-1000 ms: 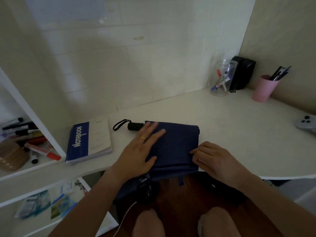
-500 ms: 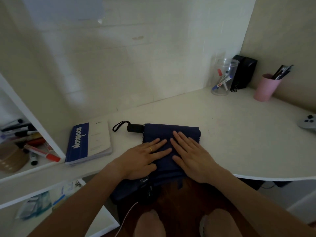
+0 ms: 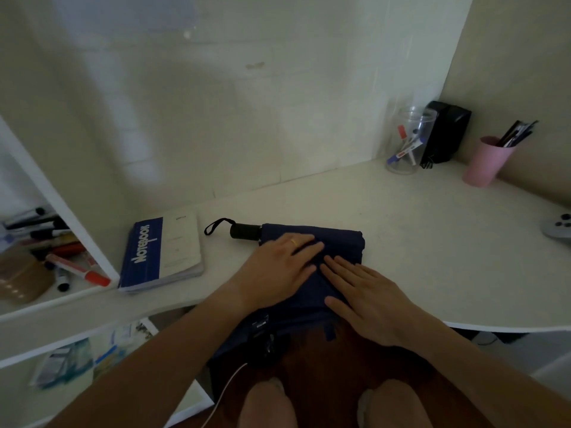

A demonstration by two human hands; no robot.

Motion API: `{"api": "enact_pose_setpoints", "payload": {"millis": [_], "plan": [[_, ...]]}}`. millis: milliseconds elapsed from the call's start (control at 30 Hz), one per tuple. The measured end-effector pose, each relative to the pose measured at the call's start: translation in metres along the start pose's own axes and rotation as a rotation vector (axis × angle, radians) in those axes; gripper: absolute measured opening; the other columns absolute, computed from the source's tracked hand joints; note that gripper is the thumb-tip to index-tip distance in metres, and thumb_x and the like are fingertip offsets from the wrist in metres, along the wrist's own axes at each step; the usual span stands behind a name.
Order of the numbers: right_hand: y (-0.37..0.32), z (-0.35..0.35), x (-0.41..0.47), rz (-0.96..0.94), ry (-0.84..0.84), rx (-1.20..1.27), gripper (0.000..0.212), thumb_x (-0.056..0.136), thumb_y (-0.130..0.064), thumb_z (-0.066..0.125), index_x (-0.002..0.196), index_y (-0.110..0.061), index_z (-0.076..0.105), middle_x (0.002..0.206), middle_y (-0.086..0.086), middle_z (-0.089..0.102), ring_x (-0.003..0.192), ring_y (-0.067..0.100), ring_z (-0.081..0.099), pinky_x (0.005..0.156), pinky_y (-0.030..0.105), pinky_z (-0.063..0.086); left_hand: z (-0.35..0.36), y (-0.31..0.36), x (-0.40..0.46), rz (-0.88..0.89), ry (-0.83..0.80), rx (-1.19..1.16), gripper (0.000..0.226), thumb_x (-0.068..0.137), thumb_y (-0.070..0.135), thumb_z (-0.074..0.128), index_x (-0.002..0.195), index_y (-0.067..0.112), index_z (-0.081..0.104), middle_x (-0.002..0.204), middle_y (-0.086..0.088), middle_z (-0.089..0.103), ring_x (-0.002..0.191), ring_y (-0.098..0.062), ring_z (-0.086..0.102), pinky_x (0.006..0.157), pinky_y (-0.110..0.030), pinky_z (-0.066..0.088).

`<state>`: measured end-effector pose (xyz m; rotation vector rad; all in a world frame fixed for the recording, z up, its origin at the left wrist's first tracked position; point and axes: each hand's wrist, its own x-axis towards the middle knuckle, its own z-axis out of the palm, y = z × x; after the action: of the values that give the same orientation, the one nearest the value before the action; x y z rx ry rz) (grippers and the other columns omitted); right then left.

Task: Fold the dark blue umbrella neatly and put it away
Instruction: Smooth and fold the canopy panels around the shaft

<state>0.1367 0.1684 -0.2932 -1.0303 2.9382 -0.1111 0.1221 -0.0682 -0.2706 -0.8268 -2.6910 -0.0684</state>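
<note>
Pressing flat, palms down and fingers spread (no grip closed on anything), right hand point(image 3: 367, 299) and left hand point(image 3: 278, 270) lie on the dark blue umbrella point(image 3: 336, 242), folded at the white surface's point(image 3: 432, 242) near edge; notebook point(image 3: 162, 253) lies left, pink cup point(image 3: 485, 162) far right.

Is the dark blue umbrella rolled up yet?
Not yet: its canopy lies flattened on the desk under both palms, left hand, right hand.

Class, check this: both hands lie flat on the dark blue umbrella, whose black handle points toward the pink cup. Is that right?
Not quite. The head view shows the black handle pointing toward the notebook. Both the left hand and right hand lie flat on the dark blue umbrella.
</note>
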Motion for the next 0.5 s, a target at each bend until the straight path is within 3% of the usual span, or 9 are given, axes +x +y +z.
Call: {"api": "enact_pose_setpoints", "payload": {"millis": [67,100,167,200,267,333,400,500], "plan": [[-0.001,-0.014,0.004,-0.018,-0.036,0.041,0.066,0.103,-0.060,0.018,0.160,-0.027,0.015,0.166,-0.011,0.007,0.154,0.009,0.008,0.125,0.033,0.015,0.016,0.003,-0.010,-0.013,-0.070,0.021,0.054,0.107,0.046,0.030,0.152,0.020,0.046,0.168,-0.008,0.024,0.154,-0.024,0.025,0.111,-0.041,0.048],[-0.001,-0.025,0.010,-0.021,-0.024,0.093,0.061,0.103,-0.059,0.025,0.156,-0.029,0.032,0.163,-0.011,0.026,0.151,0.012,0.025,0.121,0.034,0.026,0.021,0.005,-0.016,-0.015,-0.086,0.031,0.055,0.108,0.046,0.027,0.154,0.021,0.042,0.171,-0.006,0.014,0.157,-0.022,0.015,0.114,-0.038,0.044],[0.007,-0.047,0.031,0.010,0.118,0.213,0.043,0.100,-0.051,0.045,0.133,-0.029,0.062,0.135,-0.008,0.064,0.124,0.017,0.058,0.101,0.032,0.046,0.023,0.006,-0.023,-0.029,-0.108,0.015,0.056,0.108,0.045,0.021,0.159,0.023,0.032,0.172,-0.001,0.003,0.158,-0.018,0.002,0.116,-0.035,0.040],[0.015,-0.054,0.045,0.049,0.221,0.253,0.036,0.098,-0.047,0.052,0.125,-0.028,0.067,0.123,-0.005,0.069,0.113,0.018,0.062,0.093,0.032,0.049,0.022,0.007,-0.024,-0.039,-0.130,0.006,0.056,0.109,0.045,0.020,0.160,0.024,0.028,0.172,0.000,0.000,0.158,-0.017,-0.002,0.117,-0.035,0.039],[0.030,-0.065,0.074,0.140,0.261,0.326,0.038,0.096,-0.043,0.059,0.129,-0.025,0.065,0.124,-0.001,0.066,0.112,0.020,0.061,0.094,0.033,0.047,0.020,0.008,-0.024,-0.036,-0.160,0.005,0.056,0.109,0.045,0.020,0.161,0.025,0.024,0.172,0.001,-0.003,0.158,-0.016,-0.007,0.119,-0.035,0.035],[0.042,-0.070,0.097,0.196,0.042,0.440,0.046,0.095,-0.043,0.062,0.136,-0.021,0.061,0.133,-0.001,0.062,0.119,0.020,0.060,0.103,0.034,0.046,0.020,0.007,-0.025,-0.033,-0.167,0.004,0.055,0.110,0.045,0.021,0.161,0.025,0.021,0.172,0.002,-0.005,0.157,-0.015,-0.010,0.120,-0.033,0.029],[0.052,-0.071,0.109,0.192,-0.154,0.547,0.038,0.095,-0.037,0.065,0.128,-0.018,0.069,0.127,-0.002,0.069,0.116,0.018,0.063,0.104,0.035,0.048,0.021,0.006,-0.026,-0.014,-0.179,0.020,0.056,0.110,0.044,0.019,0.162,0.022,0.021,0.171,0.000,-0.005,0.157,-0.017,-0.012,0.125,-0.036,0.025],[0.061,-0.076,0.116,0.151,-0.194,0.599,0.029,0.089,-0.034,0.073,0.114,-0.019,0.075,0.112,-0.004,0.075,0.107,0.017,0.068,0.095,0.031,0.054,0.024,0.004,-0.025,0.059,-0.166,0.098,0.057,0.111,0.041,0.018,0.160,0.013,0.025,0.172,-0.004,-0.001,0.158,-0.022,-0.008,0.128,-0.043,0.017]]}}
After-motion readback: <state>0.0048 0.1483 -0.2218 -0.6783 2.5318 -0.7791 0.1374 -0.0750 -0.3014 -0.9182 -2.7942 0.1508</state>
